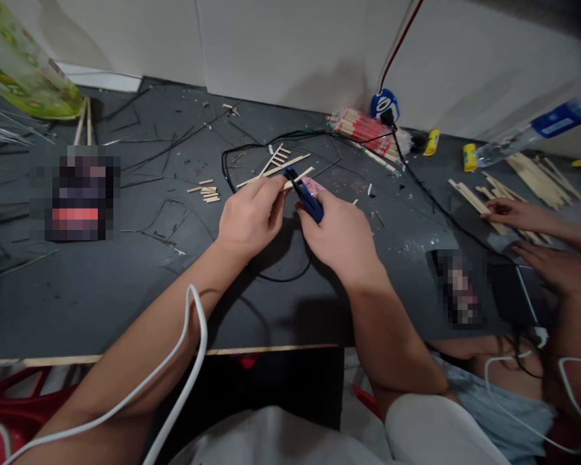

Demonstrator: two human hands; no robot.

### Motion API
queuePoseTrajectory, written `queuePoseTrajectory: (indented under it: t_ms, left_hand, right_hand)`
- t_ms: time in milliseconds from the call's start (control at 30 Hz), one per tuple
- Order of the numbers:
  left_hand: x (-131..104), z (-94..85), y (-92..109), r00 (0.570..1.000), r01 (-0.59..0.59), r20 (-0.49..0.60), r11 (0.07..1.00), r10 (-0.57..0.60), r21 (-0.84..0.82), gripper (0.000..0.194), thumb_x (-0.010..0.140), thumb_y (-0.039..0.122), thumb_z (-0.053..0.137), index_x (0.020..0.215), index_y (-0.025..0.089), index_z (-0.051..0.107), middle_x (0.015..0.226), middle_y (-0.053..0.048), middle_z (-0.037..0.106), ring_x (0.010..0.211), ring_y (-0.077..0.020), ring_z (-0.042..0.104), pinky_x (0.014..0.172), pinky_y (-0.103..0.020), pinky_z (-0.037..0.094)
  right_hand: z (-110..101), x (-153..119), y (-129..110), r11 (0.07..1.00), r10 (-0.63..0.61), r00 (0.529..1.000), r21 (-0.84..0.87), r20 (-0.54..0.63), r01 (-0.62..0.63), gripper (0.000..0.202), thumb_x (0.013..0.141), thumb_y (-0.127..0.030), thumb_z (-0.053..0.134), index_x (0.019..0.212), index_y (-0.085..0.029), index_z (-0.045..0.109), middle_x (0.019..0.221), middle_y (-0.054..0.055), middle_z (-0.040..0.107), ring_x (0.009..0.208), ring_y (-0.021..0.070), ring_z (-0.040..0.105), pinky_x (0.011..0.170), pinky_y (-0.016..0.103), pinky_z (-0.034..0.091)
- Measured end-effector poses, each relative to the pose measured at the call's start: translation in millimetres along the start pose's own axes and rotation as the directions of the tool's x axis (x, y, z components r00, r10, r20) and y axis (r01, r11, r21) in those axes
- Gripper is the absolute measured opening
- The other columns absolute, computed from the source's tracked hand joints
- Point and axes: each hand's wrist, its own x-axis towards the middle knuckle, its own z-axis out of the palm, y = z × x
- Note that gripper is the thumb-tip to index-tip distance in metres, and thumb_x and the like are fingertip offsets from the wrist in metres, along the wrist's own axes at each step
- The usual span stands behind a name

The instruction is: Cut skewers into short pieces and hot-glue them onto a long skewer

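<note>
My left hand [254,213] is closed, pinching a thin wooden stick [304,175] near the middle of the table. My right hand [341,232] is wrapped round a blue plier-like cutter [310,199]. Its jaws meet the stick just beyond my left fingertips; whether they are fully closed on it I cannot tell. Behind my hands lie longer wooden sticks [274,169] and a small ladder-like piece [281,154]. To the left of my left hand is a cluster of short cut stick pieces [209,192]. A pink scrap [310,186] shows behind the cutter.
A black cable [419,194] crosses the table. Phones [80,194] [458,287] lie left and right. Bagged sticks [365,132] rest by the wall. At right, another person's hands [520,216] handle wooden sticks near a bottle [537,132]. A white cord [201,323] hangs over my left arm.
</note>
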Motion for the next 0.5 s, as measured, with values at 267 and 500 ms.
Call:
queuePoseTrajectory:
  t_ms: [267, 500]
  left_hand:
    - [1.7, -1.4, 2.0, 0.998, 0.018, 0.053, 0.997, -0.022, 0.075, 0.035, 0.109, 0.029, 0.040, 0.118, 0.015, 0.071, 0.096, -0.012, 0.076, 0.089, -0.0210, 0.071, 0.073, -0.033, 0.050]
    - [4.7, -4.8, 7.7, 0.986, 0.047, 0.151, 0.983, -0.074, 0.175, 0.035, 0.111, 0.031, 0.039, 0.118, 0.017, 0.069, 0.100, -0.013, 0.075, 0.090, -0.0228, 0.070, 0.072, -0.034, 0.050]
  right_hand:
    - [1.5, 0.5, -3.6, 1.000, 0.014, 0.999, 0.021, 0.040, -0.015, 0.042, 0.103, -0.050, 0.049, 0.111, -0.018, 0.074, 0.092, 0.017, 0.077, 0.088, 0.0367, 0.076, 0.081, 0.048, 0.056]
    - [-0.1, 1.0, -4.9, 1.000, 0.029, 0.997, -0.015, 0.072, -0.028, 0.042, 0.103, -0.050, 0.048, 0.112, -0.018, 0.075, 0.092, 0.018, 0.078, 0.086, 0.0371, 0.076, 0.080, 0.047, 0.056]
